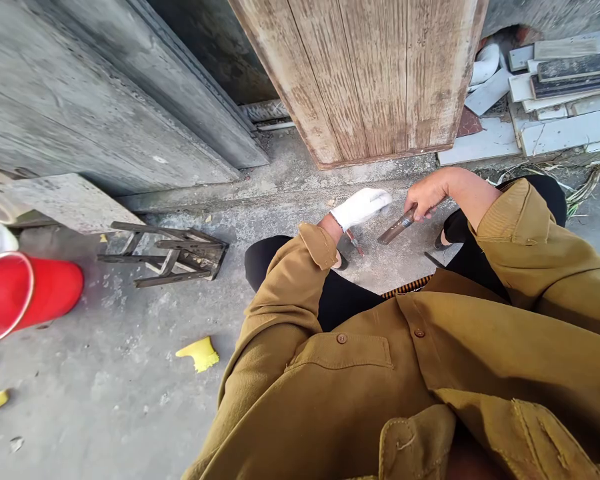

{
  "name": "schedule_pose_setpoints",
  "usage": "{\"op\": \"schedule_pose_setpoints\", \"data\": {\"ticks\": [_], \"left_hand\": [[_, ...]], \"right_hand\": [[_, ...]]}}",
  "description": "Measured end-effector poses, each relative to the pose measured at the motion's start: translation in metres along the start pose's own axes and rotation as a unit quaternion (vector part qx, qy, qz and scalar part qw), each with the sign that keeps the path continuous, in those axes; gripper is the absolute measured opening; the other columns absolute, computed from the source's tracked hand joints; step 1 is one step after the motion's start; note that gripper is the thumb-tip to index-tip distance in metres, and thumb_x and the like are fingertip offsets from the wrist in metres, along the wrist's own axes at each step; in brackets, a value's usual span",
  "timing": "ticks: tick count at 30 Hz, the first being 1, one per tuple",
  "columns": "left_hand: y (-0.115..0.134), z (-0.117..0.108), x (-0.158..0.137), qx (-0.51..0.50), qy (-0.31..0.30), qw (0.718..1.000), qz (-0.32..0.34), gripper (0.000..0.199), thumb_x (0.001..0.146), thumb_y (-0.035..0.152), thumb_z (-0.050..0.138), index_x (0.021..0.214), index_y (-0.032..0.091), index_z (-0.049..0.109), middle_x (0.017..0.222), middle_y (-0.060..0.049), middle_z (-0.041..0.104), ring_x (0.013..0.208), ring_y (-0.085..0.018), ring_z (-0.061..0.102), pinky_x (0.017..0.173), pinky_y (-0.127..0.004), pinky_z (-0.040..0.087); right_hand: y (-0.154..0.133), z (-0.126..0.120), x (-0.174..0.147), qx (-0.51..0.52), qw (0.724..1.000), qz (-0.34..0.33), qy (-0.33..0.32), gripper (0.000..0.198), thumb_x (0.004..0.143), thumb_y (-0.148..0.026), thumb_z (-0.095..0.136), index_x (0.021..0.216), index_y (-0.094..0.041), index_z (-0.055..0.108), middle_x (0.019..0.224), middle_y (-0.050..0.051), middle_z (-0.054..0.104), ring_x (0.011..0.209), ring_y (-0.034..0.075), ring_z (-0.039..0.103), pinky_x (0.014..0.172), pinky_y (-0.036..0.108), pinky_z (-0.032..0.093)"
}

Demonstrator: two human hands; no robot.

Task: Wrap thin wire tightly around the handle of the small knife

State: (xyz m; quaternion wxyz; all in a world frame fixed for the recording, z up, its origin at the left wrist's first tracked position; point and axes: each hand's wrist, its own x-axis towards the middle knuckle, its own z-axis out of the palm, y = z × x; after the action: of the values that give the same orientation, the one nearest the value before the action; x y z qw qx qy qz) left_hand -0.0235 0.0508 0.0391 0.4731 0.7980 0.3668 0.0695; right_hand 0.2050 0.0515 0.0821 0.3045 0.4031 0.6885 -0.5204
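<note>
My left hand [364, 207] wears a white knit glove and hovers over the concrete in front of the wooden board. Its fingers are curled together, and what they hold, if anything, is hidden. A thin reddish tool [355, 243] shows just below this glove; whether it is held or lies on the ground cannot be made out. Bare, my right hand [427, 195] is closed around a flat-bladed brown tool [396, 229], which points down toward the left. The blade is close to the glove. A worn plank-faced wooden panel [375, 80] leans upright just beyond both hands.
A small wooden stool [173, 252] lies on its side at left, near a red bucket [50, 287]. Yellow foam pieces [200, 353] lie on the concrete floor [115, 400]. Grey wooden doors [105, 100] stand at upper left; stacked boards [570, 100] are at upper right.
</note>
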Motion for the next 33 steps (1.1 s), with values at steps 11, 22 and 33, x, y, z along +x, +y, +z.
{"op": "schedule_pose_setpoints", "data": {"ticks": [11, 22, 33], "left_hand": [[-0.015, 0.000, 0.002, -0.227, 0.032, 0.971, -0.062, 0.054, 0.111, 0.063, 0.052, 0.083, 0.017, 0.059, 0.060, 0.004, 0.045, 0.048, -0.008, 0.033, 0.048, -0.022, 0.029], [0.007, 0.009, 0.000, 0.125, -0.051, 0.991, -0.004, 0.039, 0.113, 0.036, 0.046, 0.089, 0.016, 0.070, 0.086, -0.004, 0.070, 0.079, -0.017, 0.062, 0.082, -0.028, 0.046], [0.006, -0.008, -0.004, 0.002, -0.030, 1.000, 0.008, 0.043, 0.112, 0.043, 0.051, 0.083, 0.015, 0.065, 0.076, -0.003, 0.068, 0.070, -0.014, 0.059, 0.070, -0.026, 0.047]], "right_hand": [[0.009, -0.008, -0.032, 0.240, 0.924, -0.212, 0.208, 0.033, 0.090, -0.048, 0.084, 0.086, -0.019, 0.069, 0.078, 0.002, 0.066, 0.067, 0.013, 0.057, 0.067, 0.027, 0.049], [0.009, -0.012, -0.003, 0.165, 0.862, 0.000, 0.480, 0.017, 0.099, -0.034, 0.074, 0.104, -0.018, 0.072, 0.084, 0.007, 0.066, 0.081, 0.022, 0.064, 0.075, 0.034, 0.051], [0.002, 0.000, -0.011, 0.062, 0.991, -0.050, 0.105, 0.023, 0.082, -0.028, 0.089, 0.103, -0.018, 0.084, 0.084, 0.000, 0.072, 0.079, 0.016, 0.067, 0.080, 0.030, 0.051]]}}
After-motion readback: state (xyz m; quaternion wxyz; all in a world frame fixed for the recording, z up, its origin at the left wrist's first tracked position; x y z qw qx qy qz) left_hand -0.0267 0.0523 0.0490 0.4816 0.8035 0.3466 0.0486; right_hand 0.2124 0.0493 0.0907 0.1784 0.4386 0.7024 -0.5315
